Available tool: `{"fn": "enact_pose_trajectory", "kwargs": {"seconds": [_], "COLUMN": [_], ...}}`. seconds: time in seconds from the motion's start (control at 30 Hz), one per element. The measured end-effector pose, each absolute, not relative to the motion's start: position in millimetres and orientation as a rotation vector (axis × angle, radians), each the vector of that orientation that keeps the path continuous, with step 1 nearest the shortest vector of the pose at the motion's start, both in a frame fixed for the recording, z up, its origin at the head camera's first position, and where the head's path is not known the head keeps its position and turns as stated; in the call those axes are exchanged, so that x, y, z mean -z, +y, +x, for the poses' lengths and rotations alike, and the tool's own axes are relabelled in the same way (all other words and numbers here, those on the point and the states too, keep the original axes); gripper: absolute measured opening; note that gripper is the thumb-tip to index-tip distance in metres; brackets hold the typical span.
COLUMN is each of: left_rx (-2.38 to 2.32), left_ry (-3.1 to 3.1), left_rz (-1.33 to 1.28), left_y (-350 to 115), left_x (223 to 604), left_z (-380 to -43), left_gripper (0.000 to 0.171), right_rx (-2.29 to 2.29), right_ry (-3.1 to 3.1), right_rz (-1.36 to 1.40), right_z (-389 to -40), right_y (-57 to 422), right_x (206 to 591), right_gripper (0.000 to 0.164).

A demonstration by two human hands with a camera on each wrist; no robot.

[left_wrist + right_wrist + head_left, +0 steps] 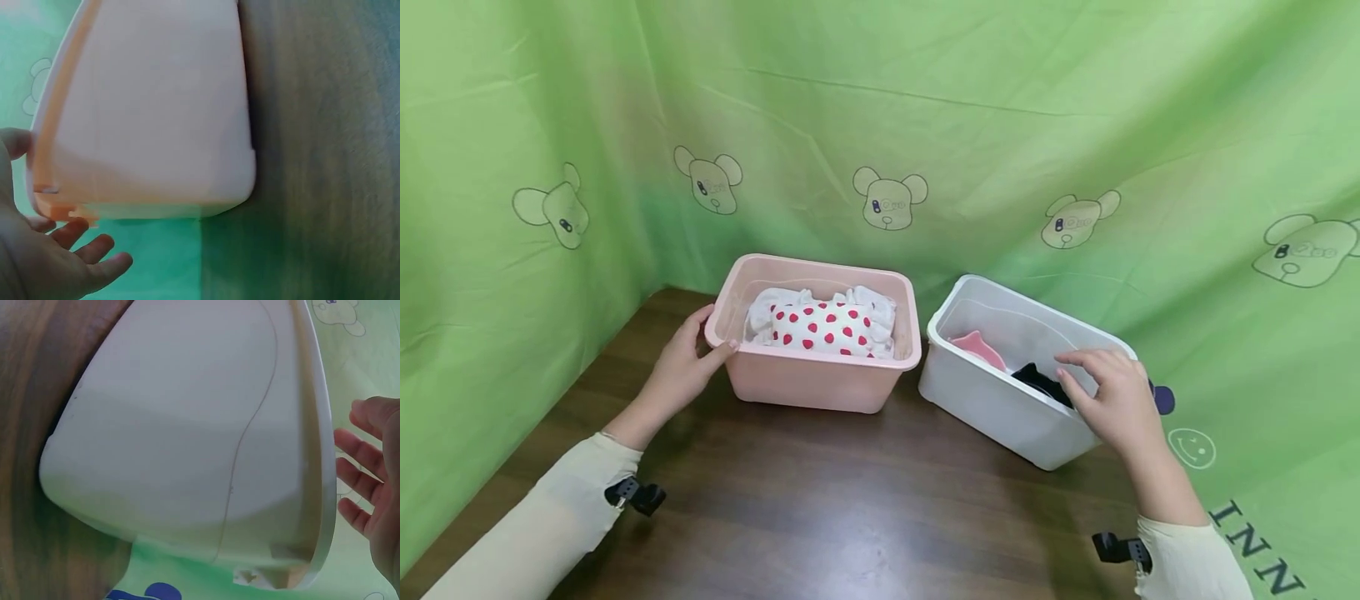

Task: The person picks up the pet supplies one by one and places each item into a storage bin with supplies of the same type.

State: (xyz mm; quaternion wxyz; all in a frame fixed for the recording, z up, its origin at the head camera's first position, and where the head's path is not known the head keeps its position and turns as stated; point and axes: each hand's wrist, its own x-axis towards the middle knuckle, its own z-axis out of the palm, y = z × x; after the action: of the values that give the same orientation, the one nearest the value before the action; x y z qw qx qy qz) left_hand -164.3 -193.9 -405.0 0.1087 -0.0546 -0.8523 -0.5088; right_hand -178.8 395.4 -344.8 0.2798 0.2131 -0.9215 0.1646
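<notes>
At the left, a pink plastic bin (820, 383) holds folded white cloth with red strawberry-like spots (823, 327). My left hand (688, 362) grips its front left corner, thumb at the front rim and fingers round the end; the left wrist view shows the other fingers spread beside the wall. To the right stands a white plastic bin (992, 408), angled on the table. Inside it lie a pink item (979, 348) and a black item (1041, 383), both partly hidden. Over its right end hovers my right hand (1112, 396), fingers loosely bent with nothing between them.
Both bins stand on a dark brown wooden table (820, 500). Behind and beside them hangs a green curtain (985, 100) printed with bear faces. Black camera straps (636, 495) sit on both wrists.
</notes>
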Motion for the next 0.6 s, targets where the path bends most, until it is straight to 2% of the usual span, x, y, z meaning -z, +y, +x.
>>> {"fn": "enact_pose_trajectory", "kwargs": {"seconds": [0.27, 0.6], "left_rx": [1.411, 1.148], "left_ry": [-2.594, -2.699], "left_rz": [-0.180, -0.198], "left_y": [-208, -230], "left_x": [400, 390], "left_z": [-162, -143], "left_gripper": [0.074, 0.067], "right_rx": [-0.382, -0.488], "right_ry": [-2.407, -2.369], "right_rz": [0.617, 0.592], "right_z": [-168, -148], "right_y": [397, 403], "right_x": [351, 356], "right_gripper": [0.022, 0.027]}}
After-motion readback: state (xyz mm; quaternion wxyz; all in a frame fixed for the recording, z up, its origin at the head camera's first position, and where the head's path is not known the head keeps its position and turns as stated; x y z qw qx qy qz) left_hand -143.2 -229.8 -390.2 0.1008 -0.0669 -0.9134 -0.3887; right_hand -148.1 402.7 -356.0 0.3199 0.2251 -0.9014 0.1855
